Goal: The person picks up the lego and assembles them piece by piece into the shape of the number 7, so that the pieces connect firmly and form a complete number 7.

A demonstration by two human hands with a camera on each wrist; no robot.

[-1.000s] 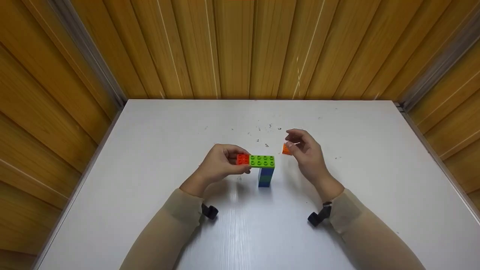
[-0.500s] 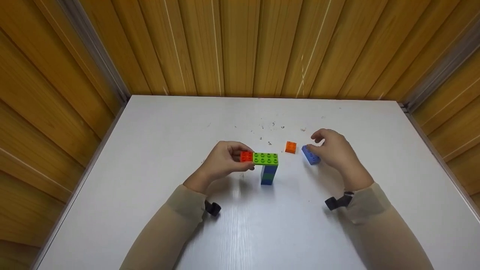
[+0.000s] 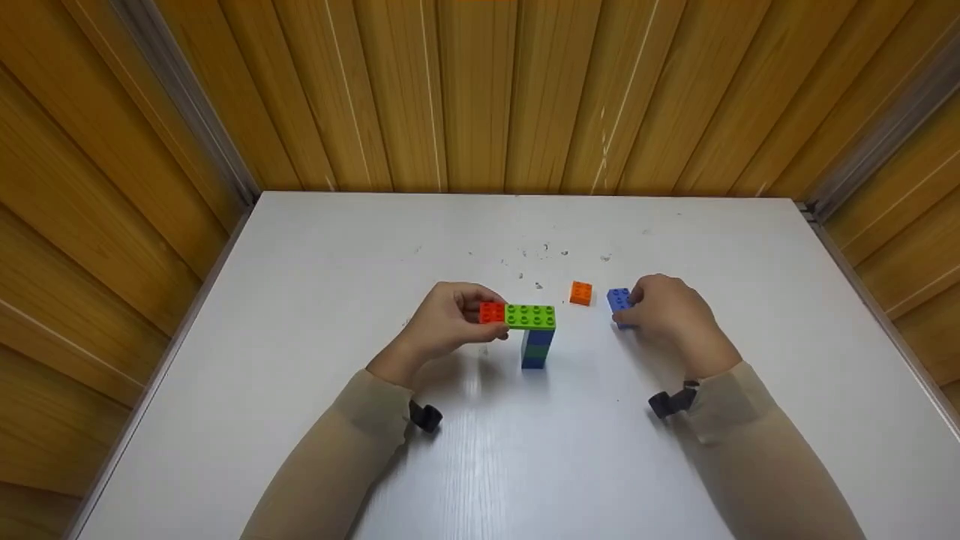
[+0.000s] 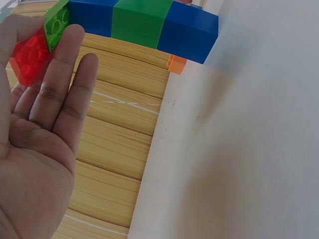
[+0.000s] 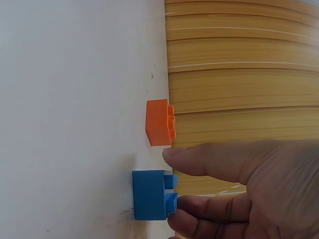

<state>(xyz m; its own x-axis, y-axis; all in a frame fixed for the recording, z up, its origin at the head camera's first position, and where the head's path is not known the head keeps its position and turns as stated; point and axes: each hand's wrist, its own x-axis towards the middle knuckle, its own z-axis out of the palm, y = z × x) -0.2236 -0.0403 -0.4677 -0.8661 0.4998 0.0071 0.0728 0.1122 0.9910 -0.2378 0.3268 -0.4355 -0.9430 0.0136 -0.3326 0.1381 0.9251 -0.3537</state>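
Observation:
In the head view my left hand [image 3: 454, 322] pinches a red brick [image 3: 491, 312] at the left end of a small assembly. A lime-green brick [image 3: 529, 316] adjoins it, on top of an upright column [image 3: 535, 349] of blue and green bricks. The left wrist view shows the column's green brick [image 4: 141, 22] between two blue ones. To the right, my right hand [image 3: 671, 319] has its thumb and fingers curled round a loose blue brick [image 3: 619, 300] on the table. In the right wrist view the fingers meet its stud side, while a narrow gap shows beside the thumb [image 5: 182, 158].
An orange brick [image 3: 580, 293] lies on the white table [image 3: 337, 262], between the column and the blue brick. Small dark marks dot the tabletop behind it. Wood-patterned walls [image 3: 472, 97] enclose the back and sides.
My right hand has left the orange brick, moved right to the blue brick and closed round it. The blue brick has turned slightly. My left hand keeps its hold on the red brick.

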